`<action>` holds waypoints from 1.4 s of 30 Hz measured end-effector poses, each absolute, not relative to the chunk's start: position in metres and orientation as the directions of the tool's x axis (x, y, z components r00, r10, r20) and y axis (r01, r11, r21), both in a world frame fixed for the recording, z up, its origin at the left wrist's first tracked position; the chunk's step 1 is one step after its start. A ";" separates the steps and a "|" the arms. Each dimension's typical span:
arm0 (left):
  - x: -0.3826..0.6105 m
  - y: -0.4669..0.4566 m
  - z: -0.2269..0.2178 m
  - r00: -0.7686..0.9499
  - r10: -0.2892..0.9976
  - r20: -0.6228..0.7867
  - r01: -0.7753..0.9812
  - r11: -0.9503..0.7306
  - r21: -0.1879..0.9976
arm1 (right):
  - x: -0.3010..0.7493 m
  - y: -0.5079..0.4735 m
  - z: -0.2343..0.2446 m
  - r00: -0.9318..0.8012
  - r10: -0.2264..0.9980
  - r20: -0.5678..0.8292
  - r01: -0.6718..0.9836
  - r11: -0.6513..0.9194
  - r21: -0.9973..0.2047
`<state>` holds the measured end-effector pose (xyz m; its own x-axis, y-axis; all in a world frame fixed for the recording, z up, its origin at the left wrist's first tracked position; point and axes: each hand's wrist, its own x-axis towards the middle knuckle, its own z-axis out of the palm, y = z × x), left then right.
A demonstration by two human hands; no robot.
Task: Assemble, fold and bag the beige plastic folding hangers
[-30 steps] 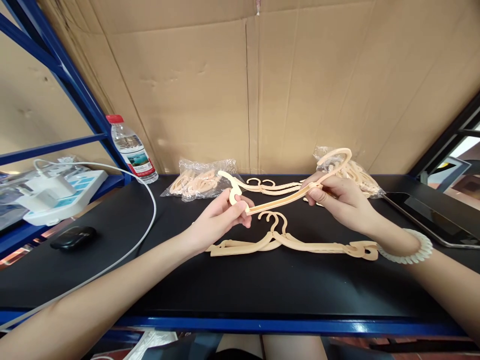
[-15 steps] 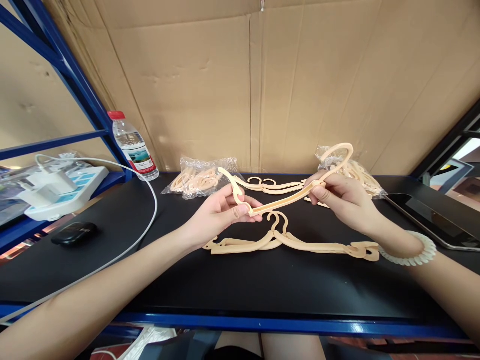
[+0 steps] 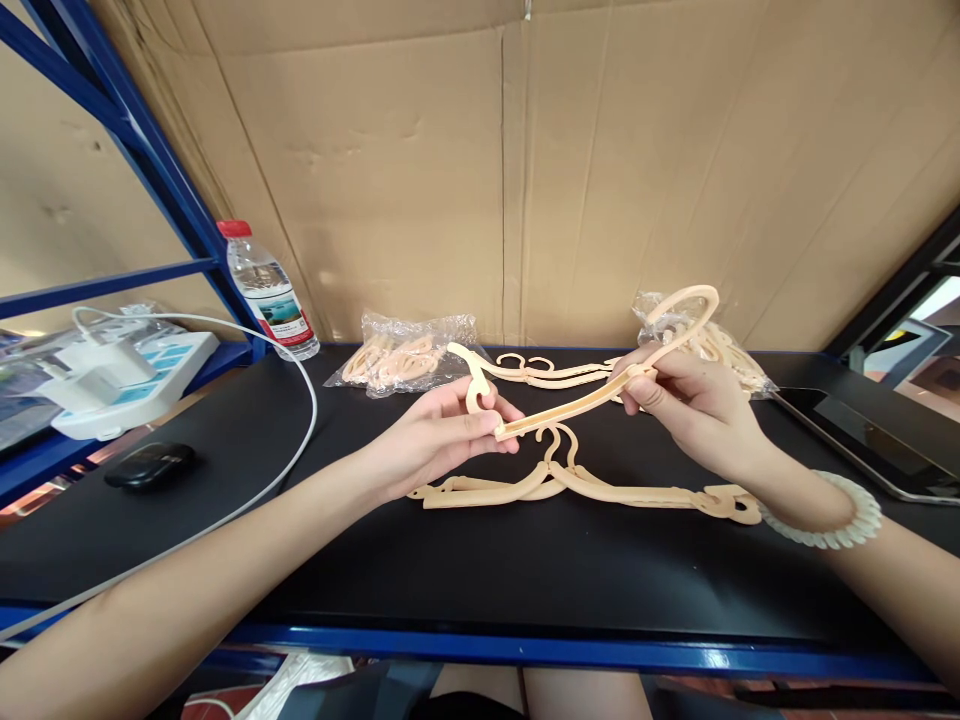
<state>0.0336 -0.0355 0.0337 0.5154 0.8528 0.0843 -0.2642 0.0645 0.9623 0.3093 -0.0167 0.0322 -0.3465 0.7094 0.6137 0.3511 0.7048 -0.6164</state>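
A beige plastic folding hanger [image 3: 574, 405] is held up above the desk between both hands. My left hand [image 3: 442, 430] pinches its left end, near the joint where a short curved piece sticks up. My right hand [image 3: 690, 400] grips it by the base of its large hook, which rises to the upper right. Below, more beige hangers [image 3: 637, 494] lie on the black desk [image 3: 570, 580], their hooks side by side. Behind the hands lies another group of hangers [image 3: 540, 378], partly covered by the held one.
Clear bags of beige hanger parts [image 3: 405, 355] lie at the back, one left and one right. On the left are a water bottle [image 3: 277, 300], a black mouse [image 3: 150, 466], a power strip [image 3: 150, 385] and a white cable [image 3: 307, 400]. A tablet [image 3: 870, 440] lies right.
The short curved piece at the hanger's left end has tilted and shifted slightly right under my left fingers. My right hand and the hook have moved a little to the right.
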 end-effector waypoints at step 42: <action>0.035 -0.034 0.029 0.412 0.883 0.226 -0.265 -0.122 0.957 | 0.304 -0.024 0.036 -0.299 0.645 0.703 0.354 0.759 -0.546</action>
